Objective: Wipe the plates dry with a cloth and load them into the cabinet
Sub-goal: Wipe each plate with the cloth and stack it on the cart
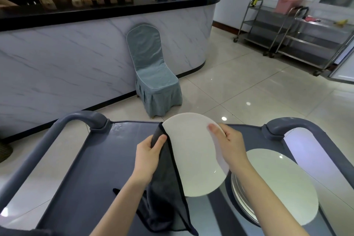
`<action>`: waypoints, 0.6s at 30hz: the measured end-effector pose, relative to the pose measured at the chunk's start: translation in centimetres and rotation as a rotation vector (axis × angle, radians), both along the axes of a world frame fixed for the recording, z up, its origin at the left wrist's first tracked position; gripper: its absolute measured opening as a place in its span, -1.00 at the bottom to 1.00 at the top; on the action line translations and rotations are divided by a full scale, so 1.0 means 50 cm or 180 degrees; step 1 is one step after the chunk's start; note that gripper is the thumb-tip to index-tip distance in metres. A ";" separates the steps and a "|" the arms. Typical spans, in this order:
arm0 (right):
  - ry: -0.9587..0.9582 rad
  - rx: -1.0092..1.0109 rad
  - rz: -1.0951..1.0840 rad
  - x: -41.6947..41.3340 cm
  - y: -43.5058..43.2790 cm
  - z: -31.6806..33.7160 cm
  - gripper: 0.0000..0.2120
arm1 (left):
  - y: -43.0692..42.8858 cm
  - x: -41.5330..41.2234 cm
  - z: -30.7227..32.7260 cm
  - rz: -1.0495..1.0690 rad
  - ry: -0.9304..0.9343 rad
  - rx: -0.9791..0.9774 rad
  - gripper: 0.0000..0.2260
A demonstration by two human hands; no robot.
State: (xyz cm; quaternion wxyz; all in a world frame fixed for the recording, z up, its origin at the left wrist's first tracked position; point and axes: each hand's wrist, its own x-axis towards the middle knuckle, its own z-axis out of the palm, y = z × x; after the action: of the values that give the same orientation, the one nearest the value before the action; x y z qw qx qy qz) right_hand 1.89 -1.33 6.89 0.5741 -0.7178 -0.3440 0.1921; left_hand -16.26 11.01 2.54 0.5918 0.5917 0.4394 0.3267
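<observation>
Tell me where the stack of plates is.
In the head view, the stack of plates sits on the right of the cart, beside the held plate.

Both forearms show bare from the lower edge to the left hand (148,156) and right hand (230,144).

Centre frame: right hand (231,145) holds a white plate (193,155) by its right rim, tilted. Left hand (149,157) grips a dark cloth (166,197) at the plate's left edge; the cloth hangs down over the grey worktop (95,159). Lower right: plate stack (283,184), count unclear, possibly several.
</observation>
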 end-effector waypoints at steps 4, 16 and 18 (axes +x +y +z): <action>-0.0081 -0.0204 0.0480 0.000 -0.002 0.001 -0.71 | 0.044 0.003 0.028 -0.0549 0.0601 0.0834 -0.70; -0.0214 0.0065 0.0006 0.016 0.008 0.015 -0.51 | -0.010 0.019 -0.003 0.0125 -0.0205 -0.0018 -0.69; 0.0433 0.0382 -0.0540 -0.003 0.006 -0.010 -0.53 | -0.034 0.027 -0.020 0.0510 -0.0457 -0.0609 -0.65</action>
State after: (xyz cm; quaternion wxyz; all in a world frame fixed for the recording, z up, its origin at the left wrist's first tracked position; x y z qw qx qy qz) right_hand 1.76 -1.02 6.39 0.6522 -0.6940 -0.2532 0.1701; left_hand -14.92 9.29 1.56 0.6473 0.4707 0.4709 0.3710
